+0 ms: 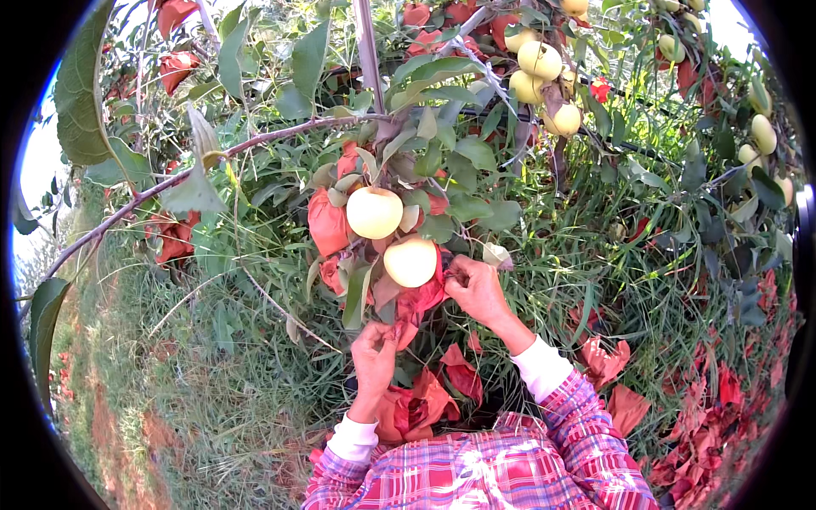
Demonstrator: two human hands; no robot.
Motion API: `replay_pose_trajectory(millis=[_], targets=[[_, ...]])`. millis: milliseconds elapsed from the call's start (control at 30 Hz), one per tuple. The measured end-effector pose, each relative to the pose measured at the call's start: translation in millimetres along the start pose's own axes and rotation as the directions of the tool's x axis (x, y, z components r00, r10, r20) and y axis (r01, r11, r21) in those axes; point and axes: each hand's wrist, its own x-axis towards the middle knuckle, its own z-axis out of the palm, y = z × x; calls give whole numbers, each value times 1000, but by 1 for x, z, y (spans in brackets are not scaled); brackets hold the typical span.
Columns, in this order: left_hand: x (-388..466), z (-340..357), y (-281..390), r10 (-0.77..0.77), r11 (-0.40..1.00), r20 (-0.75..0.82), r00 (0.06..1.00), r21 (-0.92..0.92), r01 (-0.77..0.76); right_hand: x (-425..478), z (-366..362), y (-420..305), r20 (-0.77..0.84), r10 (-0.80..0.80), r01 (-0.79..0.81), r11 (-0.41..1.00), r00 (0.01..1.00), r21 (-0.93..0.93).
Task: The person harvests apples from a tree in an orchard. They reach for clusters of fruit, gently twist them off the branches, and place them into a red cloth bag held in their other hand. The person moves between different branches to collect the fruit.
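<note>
Two pale yellow apples hang in the middle of the view, an upper apple (375,213) and a lower apple (410,261). Beneath and beside the lower one is a torn red paper fruit bag (417,299). My left hand (375,357) pinches the bag's lower left edge between thumb and fingers. On its right side, my right hand (479,290) grips another part of the same red paper close to the apple. A bagged fruit (328,223), wrapped in red paper, hangs just left of the upper apple.
A thin branch (255,141) runs from the lower left up to the trunk (370,57). Uncovered apples (539,60) cluster at the upper right. Discarded red bags (417,405) lie below my hands, with a larger heap (701,440) on the grass at lower right.
</note>
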Motion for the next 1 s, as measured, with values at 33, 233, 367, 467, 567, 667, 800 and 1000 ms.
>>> replay_pose_trajectory(millis=[33, 233, 367, 467, 567, 667, 800, 1000], targets=[[-6, 4, -8, -10, 997, 47, 999, 72, 7, -8, 2, 7, 11, -5, 5, 1000, 1000, -28], [-49, -15, -30, -415, 668, 736, 535, 646, -370, -99, -7, 62, 718, 434, 311, 691, 545, -653], [-13, -13, 33, -112, 864, 663, 740, 433, -258, -68, -16, 33, 792, 97, 207, 940, 602, -272], [18, -14, 64, 129, 928, 323, 938, 295, -229, -31, -10, -18, 533, -213, 262, 965, 819, -18], [40, -13, 58, 397, 796, 93, 913, 461, -393, -8, 7, -20, 157, -250, 259, 965, 955, -36], [50, -21, 48, 527, 827, -246, 813, 367, -425, 4, 25, -17, -117, -206, 212, 977, 971, 35], [77, -57, 40, 327, 942, -331, 885, 37, -335, -19, 17, -58, 455, -169, 222, 973, 874, -66], [106, -65, 32, 350, 937, -165, 922, 77, -342, 2, 66, -121, 294, -307, 312, 949, 905, 30]])
